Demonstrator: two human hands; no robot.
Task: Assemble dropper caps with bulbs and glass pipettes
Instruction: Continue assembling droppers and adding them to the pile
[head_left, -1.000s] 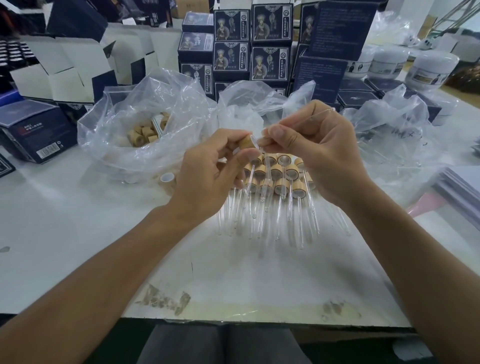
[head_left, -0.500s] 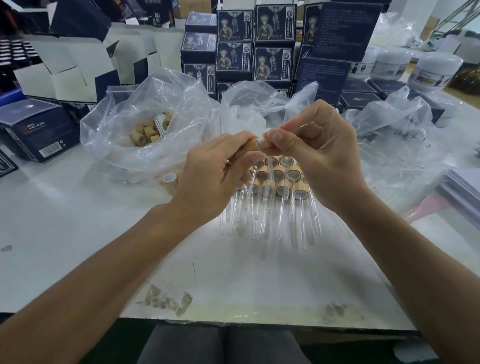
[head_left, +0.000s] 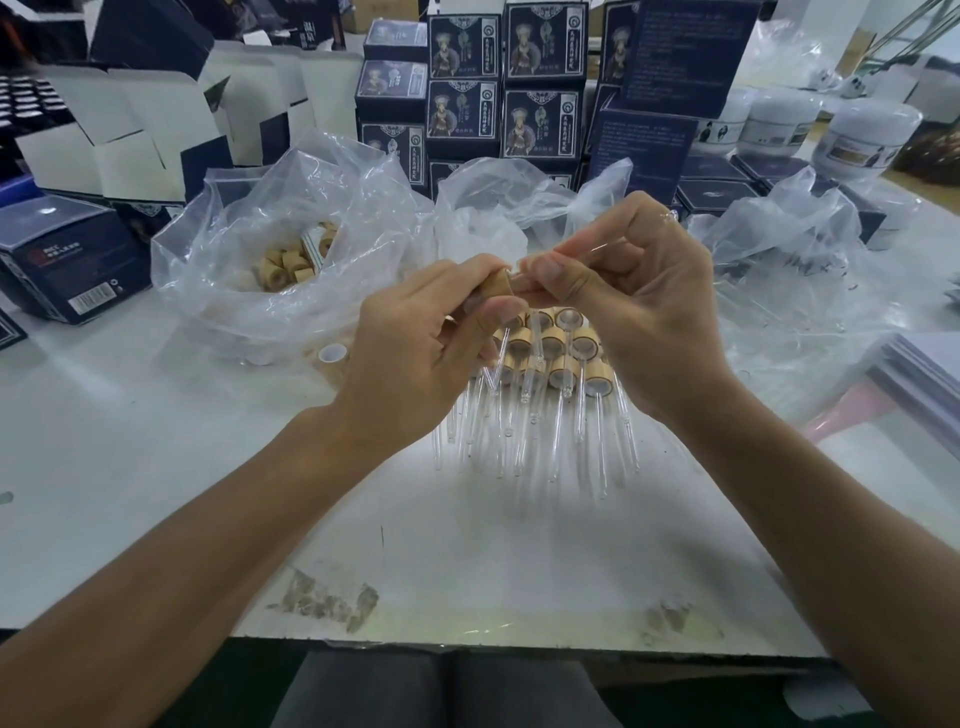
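My left hand pinches a tan wooden dropper cap between thumb and fingers above the table. My right hand pinches a clear glass pipette whose near end meets the cap's opening; the tube runs up and right past my fingers. Below both hands lies a pile of several finished droppers, tan caps at the top and glass tubes pointing toward me. One loose cap stands to the left of the pile.
A clear bag of tan caps sits at the left, a crumpled bag behind my hands, another clear bag at the right. Dark printed boxes, white jars and stacked paper ring the white table.
The cap and the pipette end have come closer together between my hands. Both hands stay almost in place above the pile.
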